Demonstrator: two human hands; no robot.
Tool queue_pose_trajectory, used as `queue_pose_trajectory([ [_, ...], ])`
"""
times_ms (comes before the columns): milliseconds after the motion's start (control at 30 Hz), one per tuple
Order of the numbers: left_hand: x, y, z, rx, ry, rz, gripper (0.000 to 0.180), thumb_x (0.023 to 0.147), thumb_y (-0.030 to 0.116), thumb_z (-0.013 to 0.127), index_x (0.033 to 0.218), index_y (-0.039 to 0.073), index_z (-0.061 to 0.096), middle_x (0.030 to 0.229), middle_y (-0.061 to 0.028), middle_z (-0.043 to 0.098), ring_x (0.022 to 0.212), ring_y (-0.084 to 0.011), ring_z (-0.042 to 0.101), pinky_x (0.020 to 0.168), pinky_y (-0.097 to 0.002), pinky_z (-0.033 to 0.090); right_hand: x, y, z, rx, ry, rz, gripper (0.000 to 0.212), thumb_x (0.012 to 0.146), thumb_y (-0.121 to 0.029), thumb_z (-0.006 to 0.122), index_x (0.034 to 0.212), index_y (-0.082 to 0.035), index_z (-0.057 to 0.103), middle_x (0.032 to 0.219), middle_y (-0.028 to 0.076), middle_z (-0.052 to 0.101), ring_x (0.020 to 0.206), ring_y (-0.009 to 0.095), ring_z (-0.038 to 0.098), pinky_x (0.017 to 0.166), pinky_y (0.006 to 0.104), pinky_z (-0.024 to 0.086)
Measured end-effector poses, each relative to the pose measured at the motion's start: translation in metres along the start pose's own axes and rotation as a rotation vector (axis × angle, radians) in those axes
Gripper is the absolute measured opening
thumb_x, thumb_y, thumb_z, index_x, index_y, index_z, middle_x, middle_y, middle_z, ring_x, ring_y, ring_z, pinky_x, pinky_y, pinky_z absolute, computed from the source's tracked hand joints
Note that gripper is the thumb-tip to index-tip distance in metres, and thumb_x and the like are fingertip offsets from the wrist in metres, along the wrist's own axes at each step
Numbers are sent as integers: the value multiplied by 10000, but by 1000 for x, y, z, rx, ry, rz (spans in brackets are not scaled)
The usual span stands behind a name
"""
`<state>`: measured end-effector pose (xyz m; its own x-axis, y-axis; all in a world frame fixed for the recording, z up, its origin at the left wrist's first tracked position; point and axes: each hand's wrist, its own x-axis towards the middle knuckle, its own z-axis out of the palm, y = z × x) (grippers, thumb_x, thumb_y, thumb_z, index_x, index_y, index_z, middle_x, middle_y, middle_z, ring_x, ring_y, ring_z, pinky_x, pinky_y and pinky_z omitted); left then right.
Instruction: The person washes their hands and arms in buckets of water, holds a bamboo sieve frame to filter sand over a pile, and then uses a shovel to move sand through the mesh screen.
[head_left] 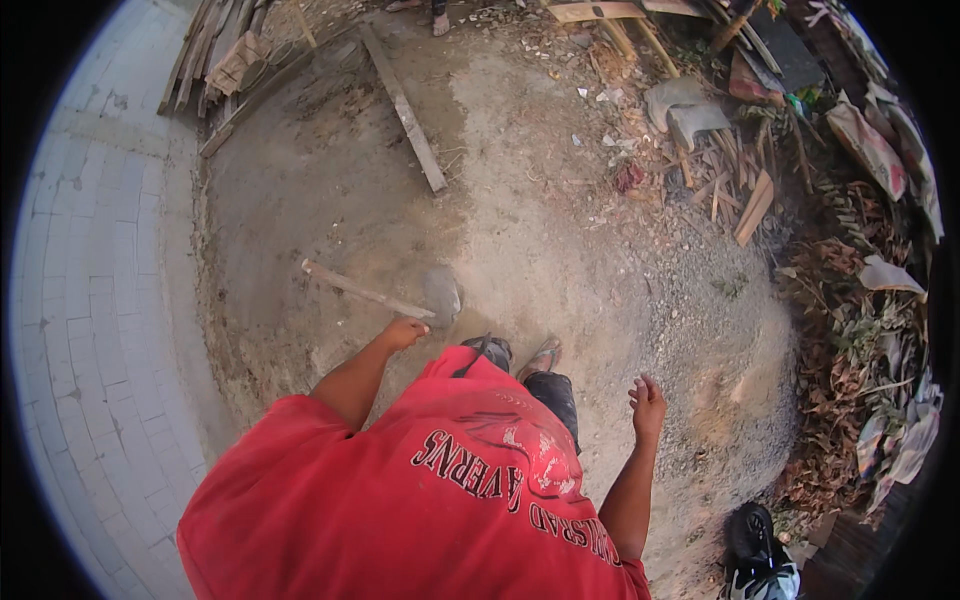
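My left hand (405, 332) is out to the left of my body with its fingers curled. Whatever it might hold is too small to make out. Just ahead of it is a pale wooden stick (365, 287), its near end close to my fingertips; I cannot tell whether they touch. Beside that end sits a rounded grey object (442, 292), its kind unclear. Out to the right, my right hand (648, 402) hangs over gravelly ground, fingers apart and nothing in it. My feet, one in a sandal (543, 357), stand on the ground between the hands.
A long wooden board (403, 110) lies ahead on damp, smoothed ground. Stacked timber (225, 55) is at the far left, beside a paved strip (95, 300). Scrap wood (755, 208), dry leaves (835, 360) and rubbish line the right. A dark shoe (750, 535) lies lower right.
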<state>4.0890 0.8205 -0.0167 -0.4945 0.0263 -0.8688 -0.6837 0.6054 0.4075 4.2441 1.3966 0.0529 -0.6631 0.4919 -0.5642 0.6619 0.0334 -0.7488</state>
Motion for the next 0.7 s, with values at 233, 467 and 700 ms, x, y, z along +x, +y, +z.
queue_pose_trajectory([
  [233, -6, 36, 19, -338, 273, 143, 403, 846, 385, 728, 1054, 41, 707, 952, -92, 705, 827, -177, 640, 728, -353, 507, 140, -59, 16, -492, -280, -70, 410, 962, -280, 593, 1296, -45, 559, 1062, 81, 687, 793, 184, 679, 613, 296, 517],
  [467, 39, -88, -77, -650, 672, -202, 626, 783, 411, 785, 1219, -1, 604, 1154, -196, 668, 1070, -281, 634, 904, -374, 493, 148, -53, 28, -513, -274, 276, 422, 923, -191, 616, 1286, 1, 520, 918, 146, 676, 663, 230, 675, 480, 309, 512],
  [700, 101, -81, -201, -784, 1254, -309, 976, 669, 298, 886, 1437, 15, 355, 1320, -245, 554, 1212, -371, 559, 1016, -421, 456, 125, -141, 189, -1134, -480, -419, 443, 969, -324, 566, 1298, -28, 554, 1193, 141, 640, 1019, 260, 643, 838, 353, 515],
])
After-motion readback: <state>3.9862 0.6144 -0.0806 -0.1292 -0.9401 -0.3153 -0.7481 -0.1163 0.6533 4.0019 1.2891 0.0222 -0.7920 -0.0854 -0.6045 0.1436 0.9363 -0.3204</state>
